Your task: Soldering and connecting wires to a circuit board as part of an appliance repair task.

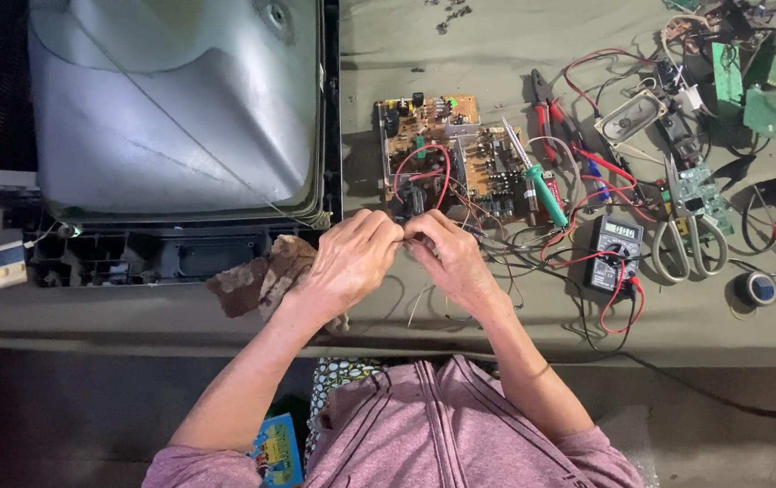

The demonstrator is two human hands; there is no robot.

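Observation:
My left hand and my right hand meet fingertip to fingertip just in front of a brown circuit board that lies on the workbench. Both pinch something small, likely thin wires coming off the board; the fingers hide it. Red wires loop over the board. A green-handled screwdriver lies across the board's right side.
A large picture tube in its black frame fills the left. A brown rag lies by my left wrist. A multimeter with red leads, scissors, red pliers, a tape roll, a small speaker and green boards crowd the right.

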